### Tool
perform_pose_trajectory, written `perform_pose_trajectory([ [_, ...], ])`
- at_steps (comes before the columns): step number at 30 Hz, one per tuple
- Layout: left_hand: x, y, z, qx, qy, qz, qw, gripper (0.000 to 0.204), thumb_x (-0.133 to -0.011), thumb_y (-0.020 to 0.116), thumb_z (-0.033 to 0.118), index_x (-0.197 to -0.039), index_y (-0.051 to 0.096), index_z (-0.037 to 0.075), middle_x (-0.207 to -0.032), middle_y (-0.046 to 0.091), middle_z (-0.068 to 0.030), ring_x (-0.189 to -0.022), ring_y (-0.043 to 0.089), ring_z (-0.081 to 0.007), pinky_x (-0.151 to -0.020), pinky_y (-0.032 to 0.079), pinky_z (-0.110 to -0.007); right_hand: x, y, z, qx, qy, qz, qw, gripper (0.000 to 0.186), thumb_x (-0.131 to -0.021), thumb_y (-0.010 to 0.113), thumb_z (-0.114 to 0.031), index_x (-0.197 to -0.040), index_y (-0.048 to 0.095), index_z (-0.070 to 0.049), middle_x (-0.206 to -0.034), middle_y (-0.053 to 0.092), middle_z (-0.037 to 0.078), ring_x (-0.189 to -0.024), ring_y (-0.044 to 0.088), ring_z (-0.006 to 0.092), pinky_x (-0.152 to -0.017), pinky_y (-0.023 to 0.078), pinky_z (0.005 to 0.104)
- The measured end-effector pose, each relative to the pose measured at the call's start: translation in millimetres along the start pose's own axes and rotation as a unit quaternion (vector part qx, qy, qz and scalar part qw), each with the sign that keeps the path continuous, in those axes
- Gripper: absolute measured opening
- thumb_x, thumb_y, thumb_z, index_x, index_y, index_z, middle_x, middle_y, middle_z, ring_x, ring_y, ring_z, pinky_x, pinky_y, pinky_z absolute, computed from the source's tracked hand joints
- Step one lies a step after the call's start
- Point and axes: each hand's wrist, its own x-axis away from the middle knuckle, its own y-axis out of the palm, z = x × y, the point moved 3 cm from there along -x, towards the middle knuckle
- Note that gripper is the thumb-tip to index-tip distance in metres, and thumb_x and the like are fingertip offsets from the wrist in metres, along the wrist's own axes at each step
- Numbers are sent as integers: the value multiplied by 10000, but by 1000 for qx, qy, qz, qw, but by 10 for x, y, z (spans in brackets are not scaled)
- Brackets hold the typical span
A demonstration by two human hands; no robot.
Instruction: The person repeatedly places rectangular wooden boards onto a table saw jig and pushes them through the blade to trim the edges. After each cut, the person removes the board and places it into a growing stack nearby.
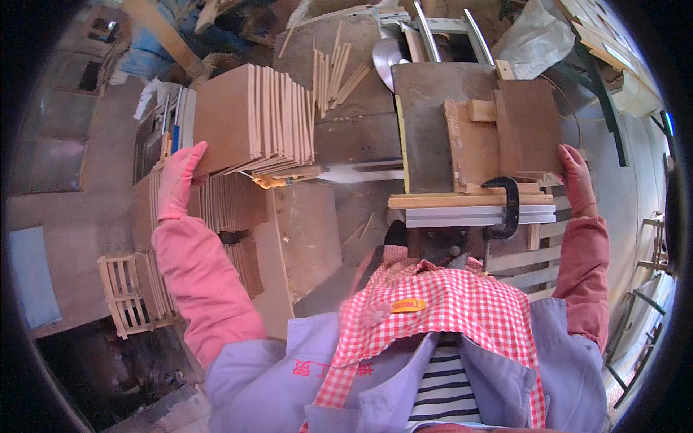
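My left hand [182, 177], in a pink glove, is closed with its fingertips at the near left corner of a tall stack of thin brown boards [224, 115]. How far its thumb goes under the board edge is hidden. On the right, my gloved right hand [577, 173] pinches the near right corner of a single brown board [530, 123]. That board lies over a wooden jig [465, 144] with a small wood block [482, 110]. A black C-clamp [511, 209] grips wood strips [462, 201] and a silver metal rail [440, 216] at the table's near edge.
Part of a round saw blade [388, 59] shows behind the jig. Thin wood sticks [332, 76] lie scattered on the far surface. A yellow-handled tool [268, 181] sits below the stack. More boards [231, 206] stand lower left, near a wooden pallet [123, 292].
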Motion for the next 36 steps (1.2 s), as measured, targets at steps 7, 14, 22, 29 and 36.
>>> perform_pose_trajectory([
  [7,493,938,449,182,161,21,970,198,-1021,579,190,-1086,716,63,-971,704,-58,-925,664,-148,-842,525,-276,416,1123,-105,-28,68,-61,995,393,-986,663,-321,-1277,626,-59,-1129,649,-9,-955,614,80,-711,522,238],
  [14,782,3411,-16,246,-77,-242,935,468,-1013,580,453,-1032,694,0,-889,702,-60,-813,625,-151,-732,491,-305,567,2335,-6,2,96,-127,987,386,-975,669,-315,-1257,627,-55,-1077,642,19,-981,606,121,-732,569,294],
  [22,613,4017,-413,232,-47,-317,918,474,-954,676,397,-1087,657,-57,-921,686,-84,-819,588,-143,-739,479,-299,297,2533,113,371,51,-266,888,286,-930,646,-297,-1068,715,-56,-922,716,132,-810,701,251,-720,584,390],
  [29,635,4042,-347,252,-68,-333,906,314,-971,687,295,-1072,664,-2,-963,681,-16,-844,594,-113,-736,474,-290,12,2345,-359,492,-134,-186,840,269,-925,591,-298,-1044,726,-98,-954,719,200,-897,696,388,-816,551,446],
  [36,658,4076,-260,213,-42,-305,927,303,-957,676,308,-1027,660,13,-896,671,-35,-761,565,-121,-677,459,-300,-334,2647,-384,552,-326,-166,749,380,-910,621,-288,-1232,652,-87,-1141,697,193,-1075,655,383,-956,505,459],
])
